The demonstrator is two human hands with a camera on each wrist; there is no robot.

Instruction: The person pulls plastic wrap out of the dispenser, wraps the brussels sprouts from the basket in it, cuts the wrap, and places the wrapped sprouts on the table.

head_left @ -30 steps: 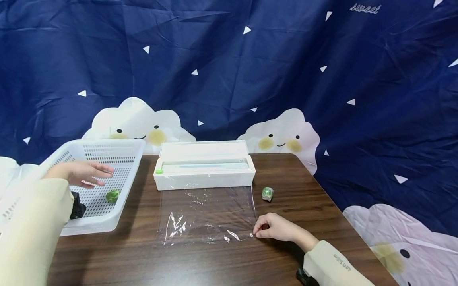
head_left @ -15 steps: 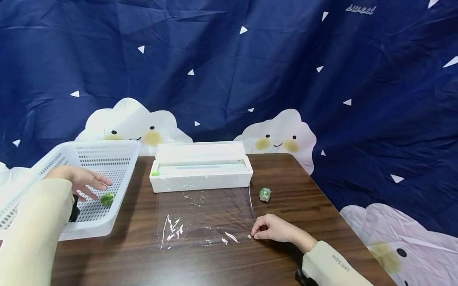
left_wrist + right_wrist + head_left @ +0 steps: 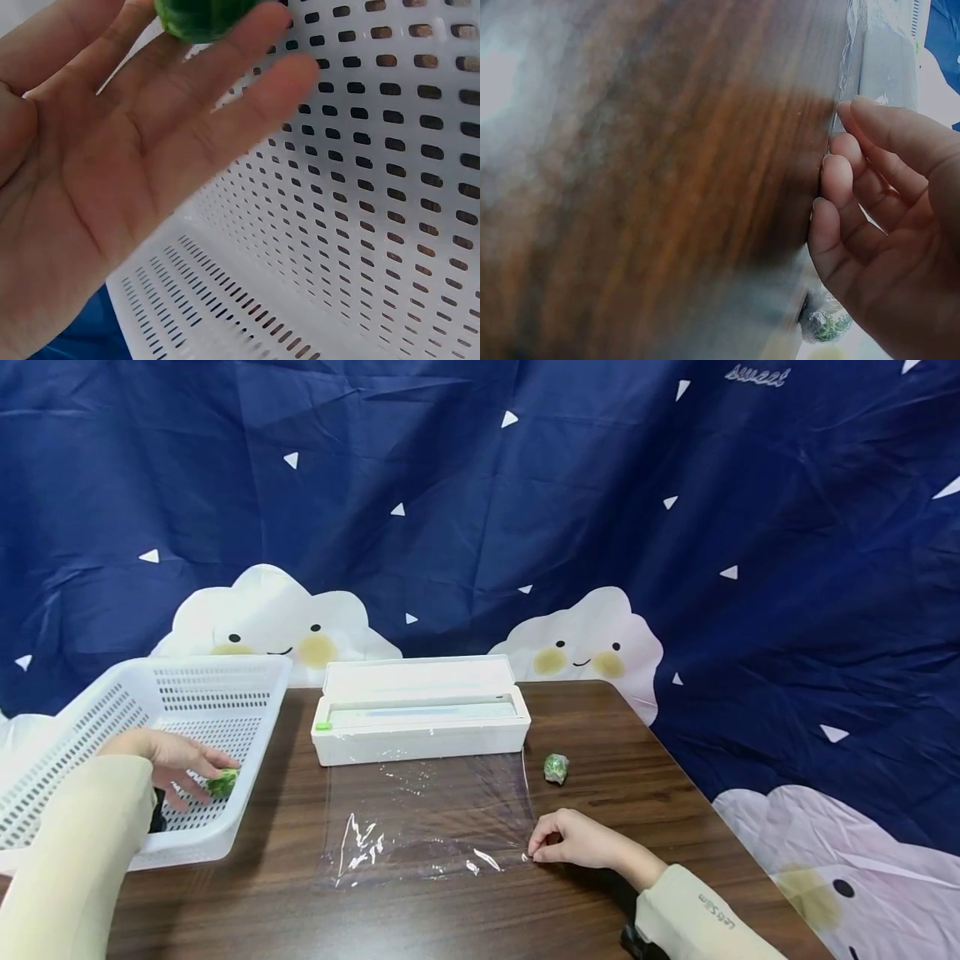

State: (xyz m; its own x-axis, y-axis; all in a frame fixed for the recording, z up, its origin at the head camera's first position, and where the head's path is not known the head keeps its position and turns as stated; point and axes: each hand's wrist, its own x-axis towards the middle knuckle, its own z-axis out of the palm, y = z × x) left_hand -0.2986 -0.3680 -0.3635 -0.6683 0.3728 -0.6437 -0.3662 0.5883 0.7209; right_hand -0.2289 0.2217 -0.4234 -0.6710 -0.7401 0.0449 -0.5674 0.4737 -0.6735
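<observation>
Inside the white basket [image 3: 258, 777], my left hand [image 3: 176, 760] reaches down to a small round green vegetable [image 3: 222, 783] near the right wall. Its fingers are mostly straight and lie against or beside the vegetable [image 3: 202, 15]; whether they touch it I cannot tell. My right hand [image 3: 573, 839] pinches the near right corner of a clear sheet of plastic wrap [image 3: 427, 827] between thumb and forefinger, low over the table. The sheet stretches from a white wrap dispenser [image 3: 423, 739], whose lid stands up. Beyond the right hand sits a small film-wrapped green vegetable [image 3: 556, 768].
Everything stands on a dark wooden table [image 3: 360, 927]. At the left end of the dispenser is a bright green slider [image 3: 323, 726]. A blue curtain with clouds [image 3: 450, 485] hangs behind the table and along its right side.
My left hand has moved lower into the basket, down to the green vegetable. The right hand keeps its pinch on the wrap's corner. The head view has shifted slightly.
</observation>
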